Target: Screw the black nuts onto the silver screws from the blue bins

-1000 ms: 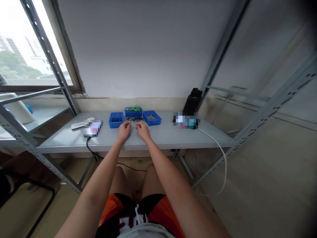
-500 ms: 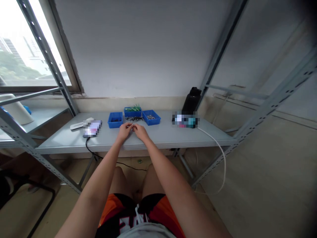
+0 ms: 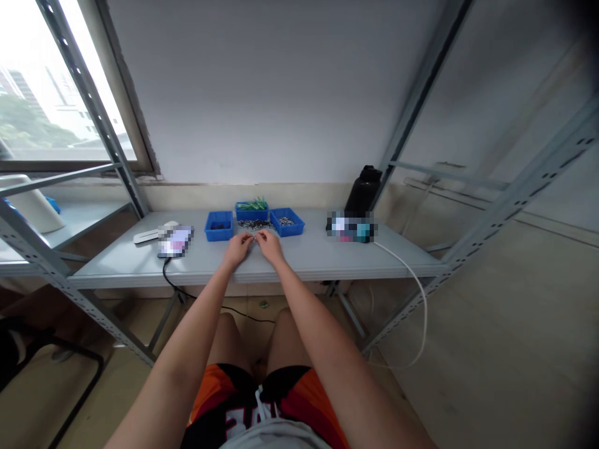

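Observation:
My left hand (image 3: 238,248) and my right hand (image 3: 270,246) meet over the front of the grey table, fingertips pinched close together. Whatever small piece is between them is too tiny to name. Just beyond my fingers lies a loose pile of small black and silvery parts (image 3: 255,224). Around it stand a blue bin with dark pieces (image 3: 219,236), a blue bin with green strips (image 3: 251,214) at the back, and a blue bin with small metallic pieces (image 3: 291,230) on the right.
A phone with a blurred screen (image 3: 176,241) and a white device (image 3: 146,236) lie to the left, a black cable running off the edge. On the right, a black bottle (image 3: 363,192) stands behind another blurred device (image 3: 350,227) with a white cable. Metal shelf posts (image 3: 407,112) frame the table.
Both hands have shifted slightly to the right, and the right hand has risen a little with its fingers re-angled. The bins and the pile look the same.

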`<state>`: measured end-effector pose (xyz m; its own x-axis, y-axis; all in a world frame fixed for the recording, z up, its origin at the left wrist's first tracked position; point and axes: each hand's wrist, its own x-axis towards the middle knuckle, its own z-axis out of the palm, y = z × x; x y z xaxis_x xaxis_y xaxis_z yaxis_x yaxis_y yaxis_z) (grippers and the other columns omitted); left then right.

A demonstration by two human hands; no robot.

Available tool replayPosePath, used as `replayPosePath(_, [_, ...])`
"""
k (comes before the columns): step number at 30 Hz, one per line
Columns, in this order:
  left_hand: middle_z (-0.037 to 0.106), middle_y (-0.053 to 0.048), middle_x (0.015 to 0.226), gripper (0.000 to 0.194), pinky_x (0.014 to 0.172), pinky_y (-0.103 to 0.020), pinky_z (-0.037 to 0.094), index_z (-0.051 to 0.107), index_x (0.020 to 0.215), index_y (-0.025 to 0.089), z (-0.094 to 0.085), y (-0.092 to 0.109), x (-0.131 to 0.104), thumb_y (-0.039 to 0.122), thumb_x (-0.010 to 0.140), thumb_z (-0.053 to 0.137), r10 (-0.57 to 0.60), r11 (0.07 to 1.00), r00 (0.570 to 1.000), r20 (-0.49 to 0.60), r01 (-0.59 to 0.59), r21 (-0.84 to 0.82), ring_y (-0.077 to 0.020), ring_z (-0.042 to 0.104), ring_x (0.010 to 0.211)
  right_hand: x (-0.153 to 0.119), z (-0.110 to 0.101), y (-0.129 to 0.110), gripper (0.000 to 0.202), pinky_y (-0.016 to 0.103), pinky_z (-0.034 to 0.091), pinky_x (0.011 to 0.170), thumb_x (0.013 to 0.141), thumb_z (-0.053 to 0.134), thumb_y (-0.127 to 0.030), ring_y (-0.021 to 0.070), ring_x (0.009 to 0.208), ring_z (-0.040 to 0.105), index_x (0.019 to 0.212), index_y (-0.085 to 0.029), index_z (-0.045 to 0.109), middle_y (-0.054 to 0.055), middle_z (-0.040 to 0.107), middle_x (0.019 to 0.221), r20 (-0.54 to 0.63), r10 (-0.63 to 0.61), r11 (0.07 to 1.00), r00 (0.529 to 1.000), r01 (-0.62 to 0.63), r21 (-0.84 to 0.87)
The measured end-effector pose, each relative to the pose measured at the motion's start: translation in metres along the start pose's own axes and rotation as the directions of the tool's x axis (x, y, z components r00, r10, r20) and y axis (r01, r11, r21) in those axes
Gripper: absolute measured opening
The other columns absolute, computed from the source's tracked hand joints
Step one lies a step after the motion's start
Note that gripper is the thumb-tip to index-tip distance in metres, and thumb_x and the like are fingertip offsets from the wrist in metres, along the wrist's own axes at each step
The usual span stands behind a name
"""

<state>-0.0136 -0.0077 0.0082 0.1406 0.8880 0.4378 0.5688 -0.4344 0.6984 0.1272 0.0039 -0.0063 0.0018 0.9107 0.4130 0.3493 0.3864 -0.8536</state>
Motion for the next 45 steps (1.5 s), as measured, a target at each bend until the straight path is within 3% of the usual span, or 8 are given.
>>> replayPosePath(5, [0.071, -0.008, 0.077, 0.022, 0.075, -0.030, 0.048, 0.071, 0.086, 0.016, 0.0004, -0.0024, 0.0006, 0.032, 0.083, 0.056, -0.070, 0.997, 0.995, -0.070, 0.068, -0.035, -0.0204, 0.063, 0.078, 0.0021, -0.0014, 0.0005, 0.023, 0.028, 0.048, 0.079, 0.090, 0.044, -0.032, 0.0164, 0.078, 0.063, 0.085, -0.021, 0.064, 0.003, 0.070, 0.082, -0.031, 0.050, 0.999, 0.998, -0.050, 0.008])
replayPosePath(13, [0.070, -0.007, 0.076, 0.023, 0.073, -0.030, 0.049, 0.069, 0.084, 0.015, 0.0009, -0.0031, 0.0017, 0.034, 0.082, 0.056, -0.098, 0.993, 0.991, -0.094, 0.091, -0.082, -0.0196, 0.063, 0.075, 0.0041, -0.0008, 0.0027, 0.024, 0.027, 0.048, 0.074, 0.090, 0.042, -0.032, 0.0153, 0.072, 0.062, 0.082, -0.021, 0.062, 0.002, 0.070, 0.080, -0.080, 0.087, 0.996, 0.993, -0.084, 0.044])
replayPosePath(26, [0.067, -0.006, 0.078, 0.017, 0.067, -0.027, 0.047, 0.064, 0.084, 0.015, -0.0020, 0.0011, 0.0023, 0.027, 0.084, 0.052, -0.123, 0.982, 0.973, -0.195, 0.091, -0.166, -0.0146, 0.057, 0.063, 0.0029, 0.0006, 0.0033, 0.024, 0.028, 0.047, 0.079, 0.092, 0.046, -0.028, 0.0163, 0.077, 0.064, 0.087, -0.020, 0.068, 0.003, 0.069, 0.076, 0.044, 0.088, 0.996, 0.995, -0.087, -0.009])
replayPosePath(30, [0.067, -0.006, 0.078, 0.016, 0.066, -0.027, 0.047, 0.064, 0.084, 0.015, -0.0014, 0.0024, 0.0022, 0.027, 0.084, 0.052, -0.140, 0.979, 0.970, -0.197, 0.106, -0.171, -0.0144, 0.057, 0.064, 0.0024, -0.0001, 0.0023, 0.024, 0.029, 0.047, 0.079, 0.091, 0.046, -0.028, 0.0165, 0.077, 0.064, 0.088, -0.020, 0.068, 0.003, 0.070, 0.077, 0.033, 0.086, 0.996, 0.996, -0.086, -0.018])
replayPosePath(37, [0.067, -0.007, 0.079, 0.018, 0.068, -0.027, 0.047, 0.064, 0.084, 0.015, -0.0006, 0.0005, 0.0023, 0.028, 0.085, 0.052, -0.162, 0.976, 0.966, -0.199, 0.127, -0.176, -0.0163, 0.059, 0.068, 0.0052, 0.0011, 0.0055, 0.021, 0.031, 0.049, 0.085, 0.087, 0.045, -0.024, 0.0165, 0.082, 0.064, 0.097, -0.022, 0.064, 0.003, 0.070, 0.086, -0.025, 0.076, 0.997, 0.997, -0.075, 0.020])
replayPosePath(41, [0.067, -0.007, 0.079, 0.018, 0.067, -0.027, 0.047, 0.064, 0.085, 0.015, -0.0004, -0.0004, 0.0023, 0.027, 0.085, 0.051, -0.149, 0.978, 0.967, -0.206, 0.114, -0.173, -0.0164, 0.060, 0.070, 0.0071, 0.0011, 0.0075, 0.023, 0.033, 0.048, 0.089, 0.080, 0.043, -0.014, 0.0167, 0.088, 0.063, 0.091, -0.021, 0.061, 0.004, 0.068, 0.096, -0.063, 0.069, 0.998, 0.996, -0.068, 0.016])
replayPosePath(45, [0.065, -0.006, 0.077, 0.015, 0.065, -0.026, 0.046, 0.062, 0.084, 0.015, -0.0015, 0.0031, 0.0017, 0.025, 0.085, 0.051, -0.153, 0.976, 0.967, -0.203, 0.116, -0.182, -0.0156, 0.059, 0.068, 0.0062, 0.0004, 0.0075, 0.026, 0.033, 0.048, 0.089, 0.074, 0.040, -0.010, 0.0170, 0.088, 0.063, 0.085, -0.021, 0.061, 0.003, 0.068, 0.095, -0.027, 0.064, 0.998, 0.998, -0.063, 0.029])
